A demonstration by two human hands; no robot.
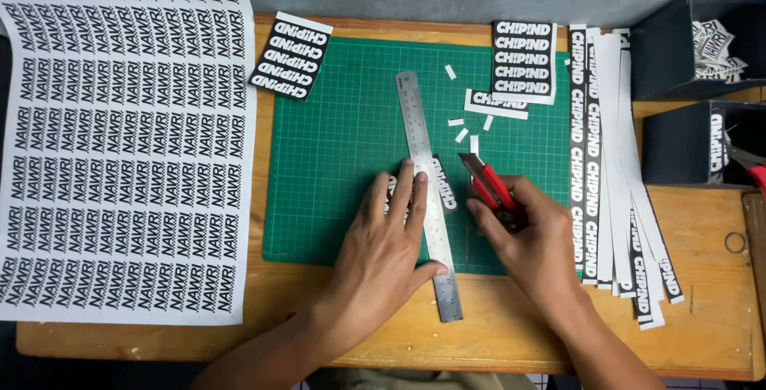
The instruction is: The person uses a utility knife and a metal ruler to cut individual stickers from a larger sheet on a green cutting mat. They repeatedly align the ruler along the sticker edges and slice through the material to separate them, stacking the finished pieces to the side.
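Pressing down on a steel ruler (428, 198), the left hand (383, 250) lies flat with fingers spread, their tips on the ruler and on a narrow black-and-white label strip (444, 184) that the ruler partly covers. The ruler is long, silver and graduated, and lies at a slight slant across the green cutting mat (343, 134), its lower end past the mat's near edge on the wooden table (702, 310). The strip shows bold white lettering on black and sits near the mat's centre, part on each side of the ruler.

The right hand (523, 226) is closed around a red utility knife (488, 185), whose blade tip stands just beside the ruler's right edge, close to the strip.

Small white offcuts (461, 134) lie scattered on the mat beyond the knife. At the mat's far edge sit two stacks of cut labels (523, 59). Off the mat's right edge lie long printed strips (606, 158); off its left edge lies a large printed sheet (120, 142). Dark open boxes (678, 47) stand at the table's far right.
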